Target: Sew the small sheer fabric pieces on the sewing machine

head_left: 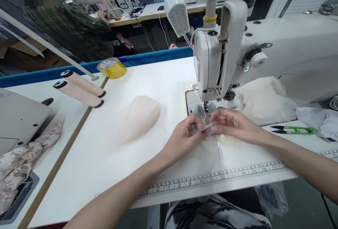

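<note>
Strip (208, 127) spans both hands | left grip (185, 135) pinching one end | right grip (229, 123) pinching other

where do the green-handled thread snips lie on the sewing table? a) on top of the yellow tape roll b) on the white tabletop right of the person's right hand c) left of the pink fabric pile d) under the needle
b: the green-handled thread snips lie flat on the white tabletop, to the right of the right hand, apart from it.
</note>
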`<state>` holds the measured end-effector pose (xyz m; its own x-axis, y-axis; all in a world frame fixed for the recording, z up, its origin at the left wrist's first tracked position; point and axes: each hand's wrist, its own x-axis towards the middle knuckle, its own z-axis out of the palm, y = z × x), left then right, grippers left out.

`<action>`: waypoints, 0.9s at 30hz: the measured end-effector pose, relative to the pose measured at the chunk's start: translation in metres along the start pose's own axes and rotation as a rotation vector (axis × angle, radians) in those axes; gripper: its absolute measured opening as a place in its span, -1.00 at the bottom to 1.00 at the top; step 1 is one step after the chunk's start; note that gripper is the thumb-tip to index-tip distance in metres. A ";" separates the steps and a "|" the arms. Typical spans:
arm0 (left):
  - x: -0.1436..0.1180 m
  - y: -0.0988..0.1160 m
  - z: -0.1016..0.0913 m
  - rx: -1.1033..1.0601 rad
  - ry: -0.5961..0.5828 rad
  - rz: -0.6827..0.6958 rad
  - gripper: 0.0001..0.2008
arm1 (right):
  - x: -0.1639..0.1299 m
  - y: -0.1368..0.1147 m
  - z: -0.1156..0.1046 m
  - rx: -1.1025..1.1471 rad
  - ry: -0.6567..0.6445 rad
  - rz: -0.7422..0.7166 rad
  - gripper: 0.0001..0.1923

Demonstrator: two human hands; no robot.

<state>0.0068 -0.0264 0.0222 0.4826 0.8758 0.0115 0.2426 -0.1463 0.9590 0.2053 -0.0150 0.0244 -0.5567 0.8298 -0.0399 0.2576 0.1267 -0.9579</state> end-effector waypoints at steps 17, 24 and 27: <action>-0.001 0.007 -0.001 0.152 0.098 -0.016 -0.92 | 0.002 0.009 0.009 0.157 0.215 0.162 -0.86; 0.000 -0.013 0.001 0.507 0.219 0.446 -0.67 | 0.001 0.013 0.015 0.198 0.207 0.086 -0.88; 0.001 -0.019 0.000 0.664 0.247 0.637 -0.67 | -0.001 0.014 0.018 0.029 0.260 -0.025 -0.97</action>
<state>0.0031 -0.0231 0.0042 0.5158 0.6026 0.6090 0.4606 -0.7944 0.3959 0.1953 -0.0234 0.0064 -0.3398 0.9389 0.0546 0.2211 0.1362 -0.9657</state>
